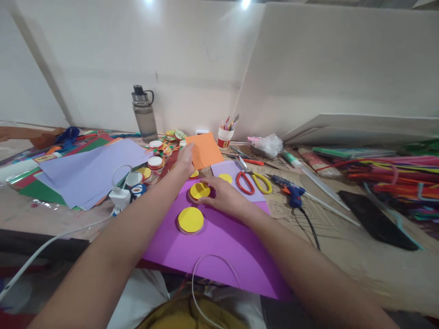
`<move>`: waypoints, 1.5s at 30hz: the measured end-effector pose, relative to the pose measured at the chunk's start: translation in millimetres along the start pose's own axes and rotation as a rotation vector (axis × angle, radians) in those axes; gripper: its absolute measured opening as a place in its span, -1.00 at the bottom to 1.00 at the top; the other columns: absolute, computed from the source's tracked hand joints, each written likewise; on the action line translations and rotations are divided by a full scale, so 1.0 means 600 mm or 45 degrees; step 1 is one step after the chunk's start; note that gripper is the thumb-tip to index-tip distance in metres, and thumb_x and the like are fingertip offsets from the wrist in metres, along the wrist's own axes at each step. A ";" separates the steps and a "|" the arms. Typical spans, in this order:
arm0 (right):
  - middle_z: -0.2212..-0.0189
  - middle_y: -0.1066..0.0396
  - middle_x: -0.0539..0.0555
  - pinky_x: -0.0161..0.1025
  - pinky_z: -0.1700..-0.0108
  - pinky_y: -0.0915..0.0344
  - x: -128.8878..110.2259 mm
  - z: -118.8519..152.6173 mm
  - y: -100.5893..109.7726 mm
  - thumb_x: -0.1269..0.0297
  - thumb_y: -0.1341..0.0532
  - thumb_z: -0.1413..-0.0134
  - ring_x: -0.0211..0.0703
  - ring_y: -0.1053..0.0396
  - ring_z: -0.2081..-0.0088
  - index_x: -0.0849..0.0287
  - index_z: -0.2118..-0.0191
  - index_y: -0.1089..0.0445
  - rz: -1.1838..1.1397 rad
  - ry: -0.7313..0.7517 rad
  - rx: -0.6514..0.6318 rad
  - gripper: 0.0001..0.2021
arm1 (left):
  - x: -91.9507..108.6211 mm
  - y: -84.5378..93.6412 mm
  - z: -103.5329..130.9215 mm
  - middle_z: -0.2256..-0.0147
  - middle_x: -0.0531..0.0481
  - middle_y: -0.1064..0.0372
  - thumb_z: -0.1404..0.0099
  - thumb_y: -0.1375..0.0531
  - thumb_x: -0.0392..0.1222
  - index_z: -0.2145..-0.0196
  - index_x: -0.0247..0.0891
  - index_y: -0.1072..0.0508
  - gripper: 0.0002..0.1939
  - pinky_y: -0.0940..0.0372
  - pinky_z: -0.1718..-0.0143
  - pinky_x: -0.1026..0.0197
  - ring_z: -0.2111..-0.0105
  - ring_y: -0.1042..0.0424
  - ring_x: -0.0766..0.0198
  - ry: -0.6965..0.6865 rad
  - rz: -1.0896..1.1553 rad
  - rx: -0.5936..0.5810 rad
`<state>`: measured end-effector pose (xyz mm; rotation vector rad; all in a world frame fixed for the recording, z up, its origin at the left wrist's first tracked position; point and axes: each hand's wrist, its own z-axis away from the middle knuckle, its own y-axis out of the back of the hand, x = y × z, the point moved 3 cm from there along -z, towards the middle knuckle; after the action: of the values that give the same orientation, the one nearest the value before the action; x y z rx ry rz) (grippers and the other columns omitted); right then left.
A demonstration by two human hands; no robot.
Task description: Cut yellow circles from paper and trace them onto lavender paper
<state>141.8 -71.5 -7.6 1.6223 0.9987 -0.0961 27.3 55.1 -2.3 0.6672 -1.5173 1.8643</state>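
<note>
My left hand point(185, 160) reaches far out and pinches the left edge of a square orange paper sheet point(207, 150), which is raised at a tilt. My right hand point(224, 196) has its thumb and fingers closed about the right side of a round yellow-topped disc point(198, 192). A larger yellow disc point(190, 220) lies nearer to me on the purple sheet point(216, 242). Another yellow circle point(225, 178) rests on a lilac sheet point(252, 195) beyond my right hand. Part of one more yellow piece point(194, 174) shows under my left hand.
Scissors point(254, 177) and a blue glue gun point(294, 194) lie at the right. A paper cup of pens point(225, 136) and a water bottle point(144, 114) stand behind. Left are coloured sheets point(92, 167) and a white plug point(120, 197); far right, a black phone-like slab point(375, 219).
</note>
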 end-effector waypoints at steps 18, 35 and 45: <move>0.23 -0.48 0.11 -0.19 0.24 -0.26 0.012 -0.006 -0.011 0.08 -0.35 0.01 -0.15 -0.35 0.29 0.16 0.00 -0.41 0.016 -0.003 0.016 -0.55 | -0.008 0.003 -0.008 0.41 -0.04 -0.50 -0.26 -0.17 -0.26 0.32 -0.27 -0.44 -0.94 -0.42 0.16 0.11 0.38 -0.52 0.21 -0.036 -0.091 0.068; 0.12 -0.46 0.17 -0.18 0.19 -0.27 0.028 -0.012 -0.026 0.07 -0.39 0.08 -0.11 -0.37 0.22 0.20 -0.07 -0.37 -0.041 -0.084 0.023 -0.42 | -0.009 0.000 -0.002 0.36 -0.08 -0.53 -0.28 -0.14 -0.24 0.18 -0.30 -0.44 -0.83 -0.44 0.16 0.12 0.40 -0.53 0.22 -0.006 -0.078 0.047; 0.15 -0.47 0.15 -0.14 0.12 -0.23 0.015 -0.009 -0.025 0.07 -0.41 0.08 -0.04 -0.35 0.14 0.18 0.04 -0.45 0.113 0.021 -0.025 -0.52 | -0.010 0.000 -0.001 0.33 -0.09 -0.52 -0.30 -0.10 -0.24 0.27 -0.31 -0.43 -0.87 -0.43 0.14 0.05 0.39 -0.53 0.21 -0.031 -0.141 0.056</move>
<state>135.3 -62.6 -22.2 1.6495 0.9358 -0.0131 31.2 54.5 -7.0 0.7806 -1.4284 1.8166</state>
